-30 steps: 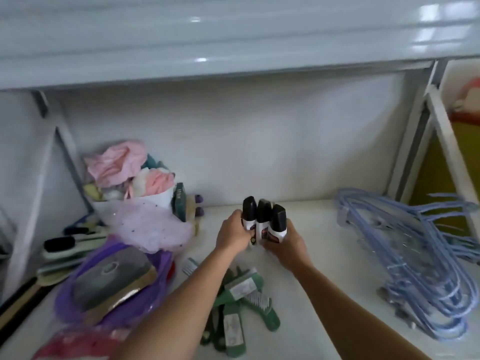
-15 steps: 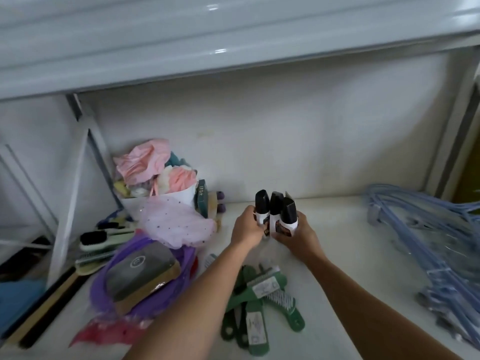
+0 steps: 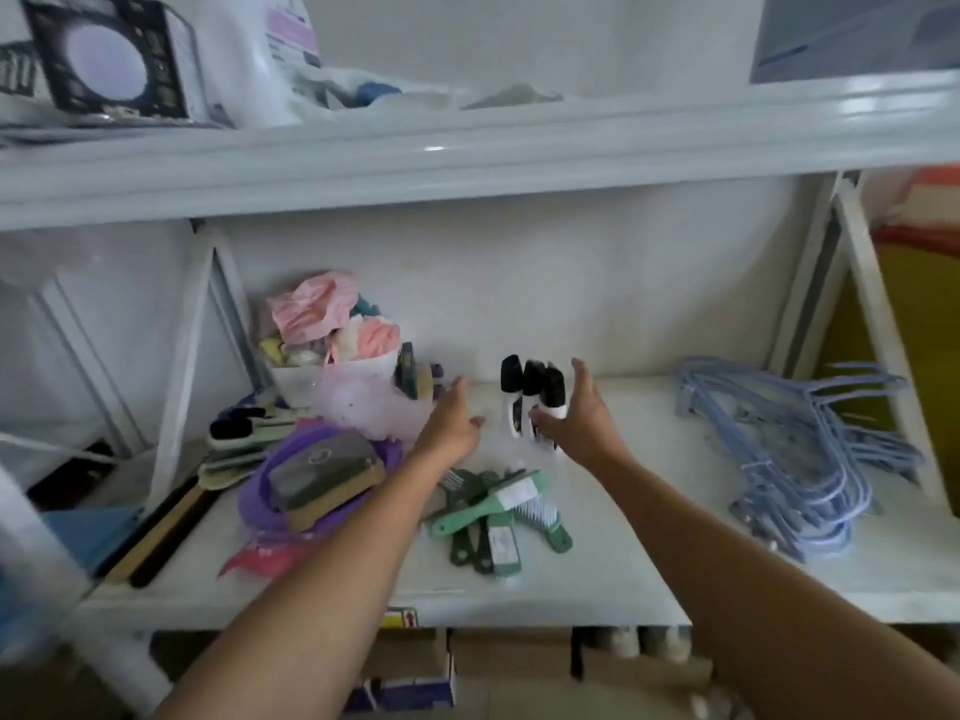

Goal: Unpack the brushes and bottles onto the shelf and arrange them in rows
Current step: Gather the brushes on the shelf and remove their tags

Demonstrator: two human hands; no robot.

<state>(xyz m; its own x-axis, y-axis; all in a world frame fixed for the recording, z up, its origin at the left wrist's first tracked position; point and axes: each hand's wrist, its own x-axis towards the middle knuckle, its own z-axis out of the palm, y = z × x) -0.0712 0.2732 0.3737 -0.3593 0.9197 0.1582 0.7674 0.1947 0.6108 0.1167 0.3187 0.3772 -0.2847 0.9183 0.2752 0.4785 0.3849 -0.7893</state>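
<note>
Three small white bottles (image 3: pixel 530 394) with black caps stand close together, upright, at the back middle of the white shelf (image 3: pixel 597 563). My left hand (image 3: pixel 453 424) hovers just left of them, fingers spread, holding nothing. My right hand (image 3: pixel 582 414) is open on their right side, its fingers close to or touching the rightmost bottle. A heap of green brushes (image 3: pixel 496 511) lies nearer the front, between my forearms. More brushes (image 3: pixel 244 433) lie at the left of the shelf.
A purple bag (image 3: pixel 317 480) with a block brush on it lies at the left. Behind it stands a white tub of cloths (image 3: pixel 332 340). Blue hangers (image 3: pixel 789 444) are piled at the right. Another shelf (image 3: pixel 467 158) hangs overhead with boxes on it.
Both hands have let go of the three bottles and opened away from them. The bottles now stand on their own. The camera has pulled back and tilted up.
</note>
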